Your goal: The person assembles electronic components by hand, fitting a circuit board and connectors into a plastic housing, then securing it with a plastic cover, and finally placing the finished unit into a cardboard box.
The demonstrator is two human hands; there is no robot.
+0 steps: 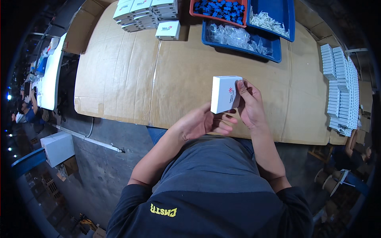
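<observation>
A small white box with a red mark on its face stood upright in the person's grip, just above the near edge of the cardboard-covered table. The right hand was wrapped around the box's right side, fingers curled close against it, while the left hand sat beneath it, fingers loosely bent and touching the bottom edge. Farther off, at the far right of the table, three trays sat crowded together: a red tray full of small dark blue parts, a blue tray holding a heap of little white parts, and in front of them a second blue tray filled with clear plastic bags. To their left, at the far edge, stacked white boxes rose several layers deep, with a single box lying just beside the pile. Along the right edge, packed rows of white boxes stood tight on end. Beyond the table's left side, a white bench ran away into the dim room.
</observation>
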